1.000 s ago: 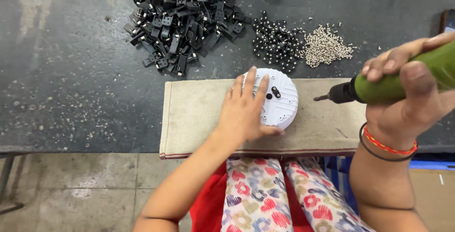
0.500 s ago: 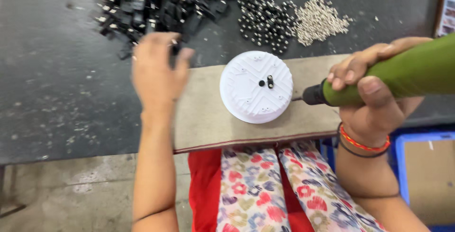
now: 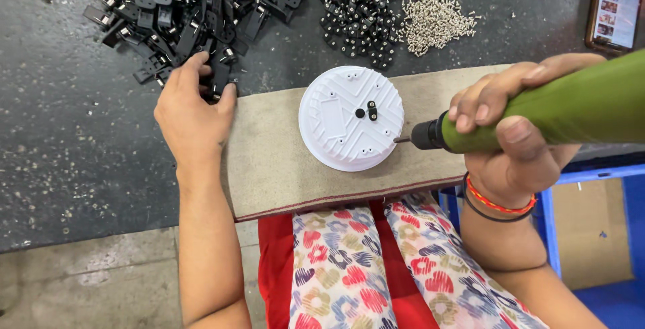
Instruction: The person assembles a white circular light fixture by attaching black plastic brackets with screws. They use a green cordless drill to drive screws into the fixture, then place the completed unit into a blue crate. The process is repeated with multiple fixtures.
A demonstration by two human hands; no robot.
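Since one second earlier, the left hand had left the white round housing and moved to the left, to the near edge of the pile of black clips. Earlier it was pressing flat on the housing; now its fingers were curled down on the clips at the corner of the beige mat, touching them, but I could not tell if they had closed on one. The white round housing was uncovered and lay on the mat, a little right of its middle, with a small black part sitting near its centre. The right hand was clenched around the green electric screwdriver as before, holding it almost level; the metal tip pointed to the right rim of the housing and was just beside it. Behind the mat, on the dark table, the heap of small black pieces and the heap of silver screws lay next to each other, in the same places. A phone stood at the far right edge.
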